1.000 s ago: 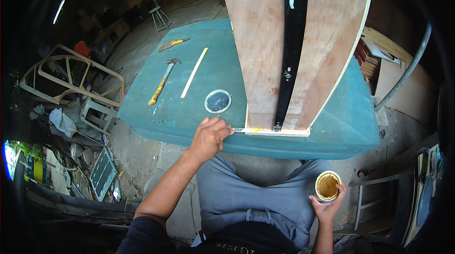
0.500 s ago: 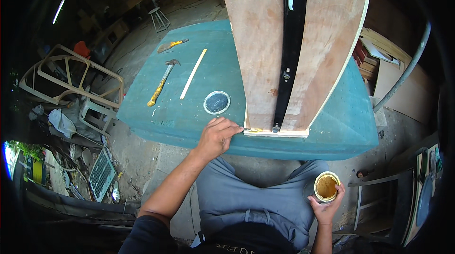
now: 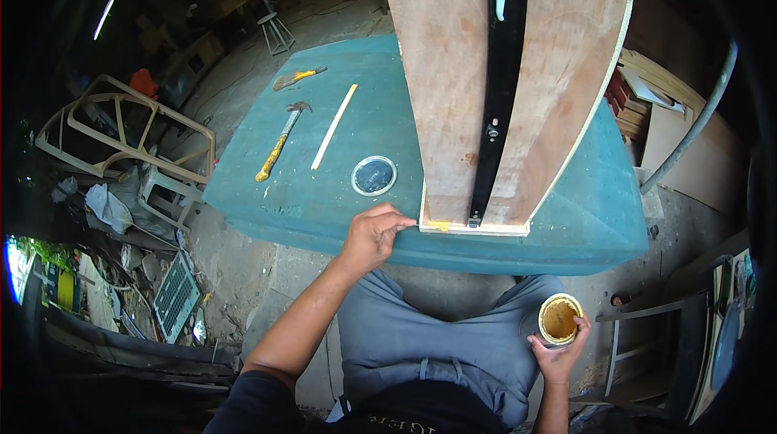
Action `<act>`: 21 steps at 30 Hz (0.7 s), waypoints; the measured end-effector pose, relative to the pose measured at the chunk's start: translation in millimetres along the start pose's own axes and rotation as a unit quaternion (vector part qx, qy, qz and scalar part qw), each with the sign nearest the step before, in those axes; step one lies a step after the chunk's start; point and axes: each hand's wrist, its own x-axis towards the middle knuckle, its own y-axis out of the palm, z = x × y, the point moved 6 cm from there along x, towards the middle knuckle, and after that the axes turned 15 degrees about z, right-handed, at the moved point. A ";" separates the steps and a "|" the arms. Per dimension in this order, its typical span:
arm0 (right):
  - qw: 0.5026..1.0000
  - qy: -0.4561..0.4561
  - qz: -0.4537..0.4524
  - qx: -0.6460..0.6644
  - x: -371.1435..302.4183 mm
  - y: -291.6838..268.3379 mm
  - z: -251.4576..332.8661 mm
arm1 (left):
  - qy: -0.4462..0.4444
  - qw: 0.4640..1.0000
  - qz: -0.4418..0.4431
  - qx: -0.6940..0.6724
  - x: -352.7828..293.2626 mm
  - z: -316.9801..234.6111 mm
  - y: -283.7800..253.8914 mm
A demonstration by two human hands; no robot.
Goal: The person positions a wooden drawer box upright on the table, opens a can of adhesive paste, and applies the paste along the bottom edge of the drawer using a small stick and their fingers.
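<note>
Head view: my right hand (image 3: 558,351) grasps an open round can (image 3: 560,298) over my right thigh, fingers wrapped about its side. Mustard-yellow paste (image 3: 558,321) lines it, thick and rough, and smears the pale rim. My left hand (image 3: 373,235) is at the lower left corner of a plywood panel (image 3: 449,102), thumb and fingers pinched together on a thin tool (image 3: 416,224), mostly hidden. A yellow smear (image 3: 439,226) marks the panel's bottom edge just beside them.

The panel's narrow end is at the near side of the blue-green worktop (image 3: 299,211); its brownish-pink grain looks blotchy, its right edge is curved, and a smooth black strip (image 3: 495,94) runs down its middle.

Pale lettering crosses my dark shirt (image 3: 380,406). Marks on the round, dark-centred lid (image 3: 374,176) are too small to read. Beyond it lie a slim wooden stick (image 3: 333,128) and a claw hammer (image 3: 279,147) with a worn yellow grip.
</note>
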 end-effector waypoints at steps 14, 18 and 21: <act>1.000 -0.006 0.001 0.006 0.6 -0.2 -1.0 | 0.073 0.954 0.010 0.289 -6.0 -22.6 -11.7; 1.000 -0.013 -0.001 0.008 -0.3 1.6 0.7 | 0.042 0.969 -0.014 0.243 -12.3 -13.8 -25.6; 1.000 -0.012 -0.001 0.014 -2.1 1.9 0.8 | 0.035 0.977 -0.009 0.208 -17.1 -13.2 -20.3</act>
